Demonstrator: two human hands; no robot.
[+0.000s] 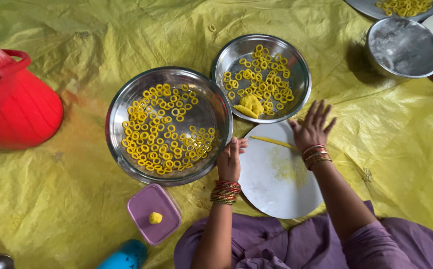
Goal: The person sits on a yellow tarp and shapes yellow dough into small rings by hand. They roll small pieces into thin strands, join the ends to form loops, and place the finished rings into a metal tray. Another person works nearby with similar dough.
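I see my right hand [312, 128] spread flat on a thin yellow dough strand [274, 142] across the round white board [276, 189] — my left hand [230, 160], fingers loosely curled and empty, rests at the board's edge.

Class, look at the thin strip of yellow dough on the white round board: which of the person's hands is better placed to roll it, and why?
The right hand, probably: its fingers are spread just above the dough strip, while the left hand rests at the white board edge.

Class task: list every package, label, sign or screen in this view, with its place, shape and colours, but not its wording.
No labels, signs or screens show.
Nearest to a package: purple container, square, bottom centre-left beside the left hand's forearm, a yellow dough lump resting on it.
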